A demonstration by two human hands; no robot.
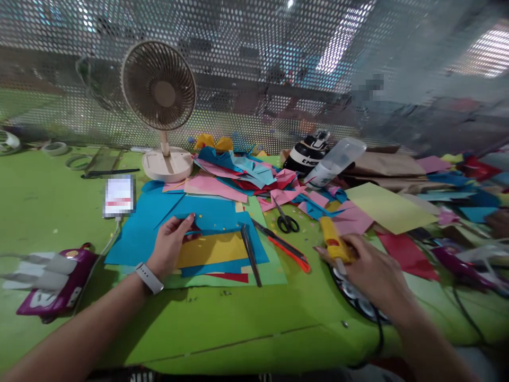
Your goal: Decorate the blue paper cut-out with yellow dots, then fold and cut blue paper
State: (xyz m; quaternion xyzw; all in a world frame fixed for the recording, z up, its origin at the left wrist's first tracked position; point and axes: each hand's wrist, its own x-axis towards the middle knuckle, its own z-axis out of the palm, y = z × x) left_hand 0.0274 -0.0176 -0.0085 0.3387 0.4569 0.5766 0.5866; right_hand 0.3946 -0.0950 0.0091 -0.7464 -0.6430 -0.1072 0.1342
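My left hand (175, 241), with a pale watch band on its wrist, hovers over the blue paper (214, 209) with thumb and fingers pinched together. What lies in that pinch is hidden. Under and beside it is a yellow paper strip (217, 250), and a dark slim tool (250, 254) rests across the strip's right end. On the right, my right hand (369, 265) is closed around a yellow glue gun (332, 239) above a dark round tray (358, 305). Between the hands lie an orange-and-black cutter knife (288, 252) and black-handled scissors (287, 223).
A fan (159, 90) stands at the back left, near a phone (118, 195) on a cable. Purple power strips (66, 281) sit at both sides. Paper scraps (238, 170), a black bottle (304, 154) and a clear bottle (338, 159) line the back, before a perforated metal screen.
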